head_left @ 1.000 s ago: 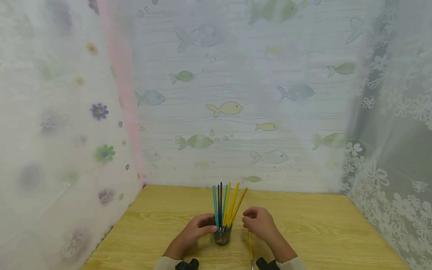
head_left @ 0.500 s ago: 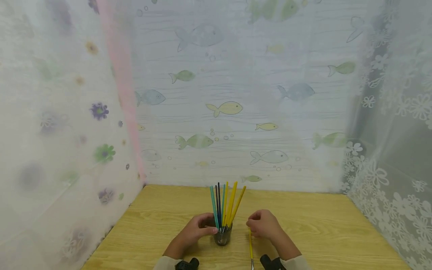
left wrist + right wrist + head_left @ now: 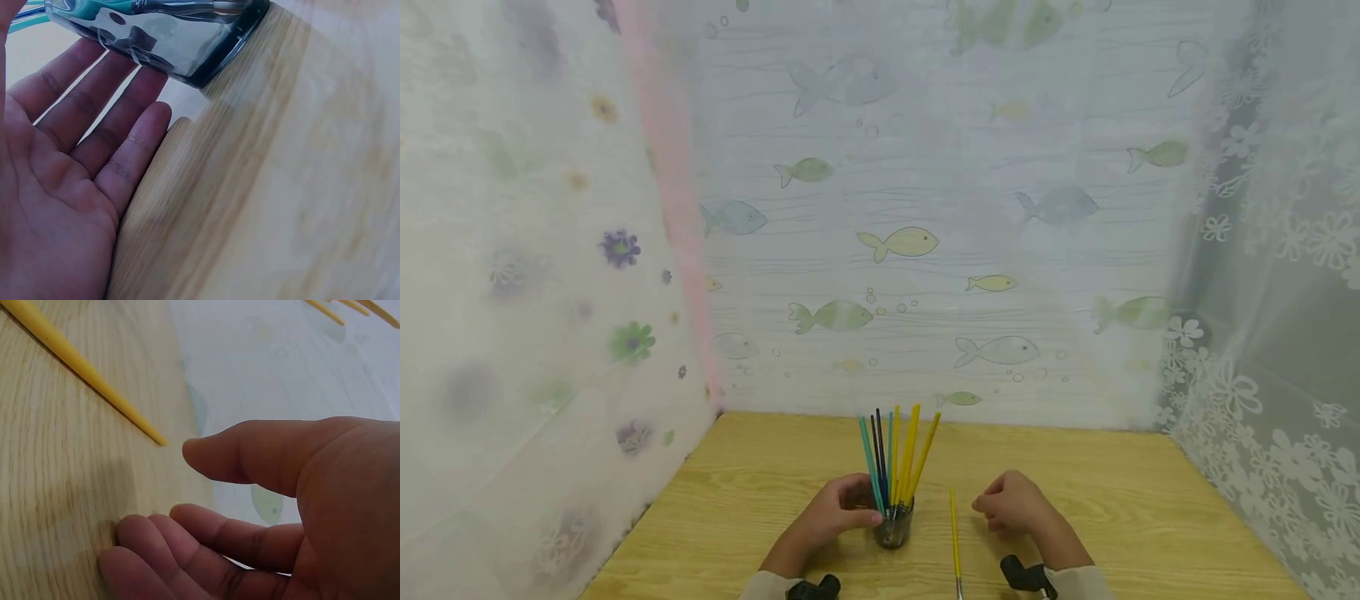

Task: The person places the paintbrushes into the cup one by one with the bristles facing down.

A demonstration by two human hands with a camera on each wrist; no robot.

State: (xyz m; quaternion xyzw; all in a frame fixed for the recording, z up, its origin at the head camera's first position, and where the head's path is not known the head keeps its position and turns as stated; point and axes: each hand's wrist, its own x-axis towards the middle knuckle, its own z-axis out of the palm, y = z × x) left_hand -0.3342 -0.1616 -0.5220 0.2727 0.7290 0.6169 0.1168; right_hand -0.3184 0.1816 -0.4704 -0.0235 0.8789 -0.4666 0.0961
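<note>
In the head view my left hand (image 3: pixel 829 515) holds a dark see-through cup (image 3: pixel 892 532) from its left, thumb toward the front and fingers behind. Several paintbrushes (image 3: pixel 912 450) with teal, dark blue and yellow handles stand in the cup, bristles down. The left wrist view has the fingers against the glass (image 3: pixel 175 37). A single yellow paintbrush (image 3: pixel 956 537) lies on the table to the right of the cup, bristles toward me. Just right of it is my right hand (image 3: pixel 1021 507); the right wrist view shows its fingers loosely bent, thumb apart, clear of the brush handle (image 3: pixel 81 365).
All of this is on a wood-grain table (image 3: pixel 1120 508). Behind it hangs a curtain printed with fish (image 3: pixel 925 350). Flowered curtains close off the left side (image 3: pixel 550 333) and the right side (image 3: pixel 1277 400).
My right hand has let go of the yellow paintbrush, now lying on the table, and moved right. The brushes in the cup have shifted slightly left; the left hand stays at the cup.
</note>
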